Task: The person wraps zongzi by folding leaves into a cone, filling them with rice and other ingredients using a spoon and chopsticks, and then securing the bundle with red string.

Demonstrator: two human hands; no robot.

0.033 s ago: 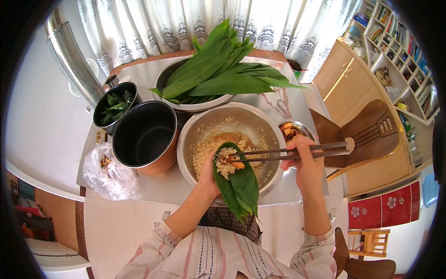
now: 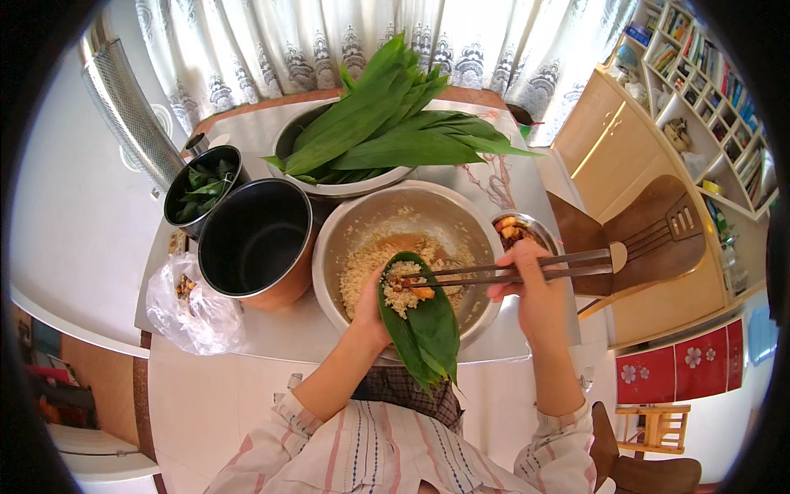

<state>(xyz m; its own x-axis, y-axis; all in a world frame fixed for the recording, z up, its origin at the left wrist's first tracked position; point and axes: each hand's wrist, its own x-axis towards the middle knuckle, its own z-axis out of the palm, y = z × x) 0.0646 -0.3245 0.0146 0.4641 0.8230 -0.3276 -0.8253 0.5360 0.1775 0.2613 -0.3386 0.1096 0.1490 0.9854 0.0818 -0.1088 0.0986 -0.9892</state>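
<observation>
Light table (image 2: 276, 336) in front of a patterned white curtain (image 2: 247, 49). We see the left hand (image 2: 368, 319) curled round the upper left edge of a green leaf (image 2: 432, 329), gripping it; most of its fingers are hidden beneath, so we cannot tell how tightly they close. From that grip the leaf extends right and hangs down toward the wearer, over the near rim of a steel bowl (image 2: 322, 267). A mound of pale grains (image 2: 403, 306) sits just right of the left hand, in the leaf's upper end, with an orange-brown piece (image 2: 423, 293) on its right side. The right hand (image 2: 536, 296) is closed around dark chopsticks (image 2: 461, 271), thumb and fingers bent about the shafts; the sticks run left from this grip, slightly parted, their tips at the mound. Beyond the right hand's fingers we note a small bowl (image 2: 541, 231) of brown pieces; beyond and left of the left hand, a copper-coloured pot (image 2: 284, 280). Compared with the earlier frame, the right hand has shifted slightly left and the chopsticks' thick ends with it. We find the left hand, leaf and mound practically unchanged.
</observation>
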